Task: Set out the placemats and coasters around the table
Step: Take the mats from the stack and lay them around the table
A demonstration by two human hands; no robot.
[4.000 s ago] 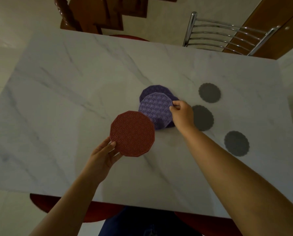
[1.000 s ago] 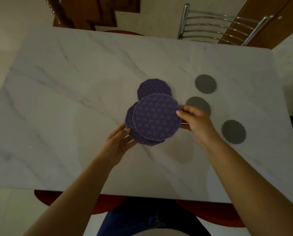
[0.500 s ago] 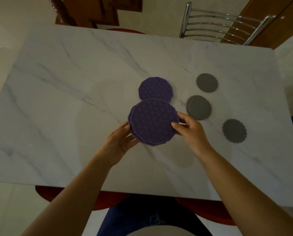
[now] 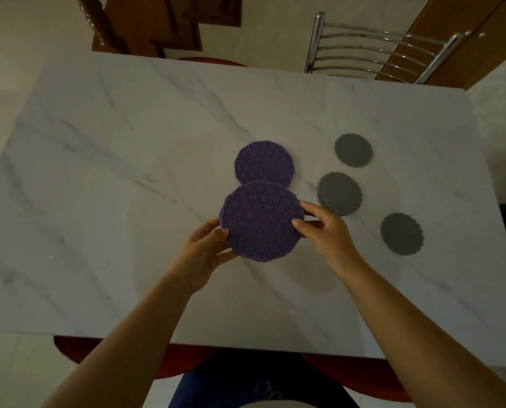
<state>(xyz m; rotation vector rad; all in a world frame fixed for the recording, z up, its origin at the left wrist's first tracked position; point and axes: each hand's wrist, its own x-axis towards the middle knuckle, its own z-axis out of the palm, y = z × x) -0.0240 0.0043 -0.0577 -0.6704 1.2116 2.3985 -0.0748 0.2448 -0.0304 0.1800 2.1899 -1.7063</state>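
Both hands hold a stack of round purple placemats (image 4: 262,220) just above the white marble table (image 4: 113,172). My left hand (image 4: 206,248) grips its left edge and my right hand (image 4: 323,228) pinches its right edge. Behind the stack, another purple placemat (image 4: 265,164) lies flat on the table. To the right lie grey scalloped coasters: one far (image 4: 353,150), a small overlapping stack in the middle (image 4: 340,193), and one nearer (image 4: 402,233). The red placemat is out of sight.
A chrome-backed chair (image 4: 372,54) stands at the far right side of the table and a dark wooden chair (image 4: 134,28) at the far left. Red seat cushions (image 4: 78,346) show under the near edge. A wooden door (image 4: 481,33) is at top right.
Four seconds ago my left hand held a red placemat; now purple mats cover it. Over the last second the held mats were squared into one aligned stack and drawn slightly nearer.
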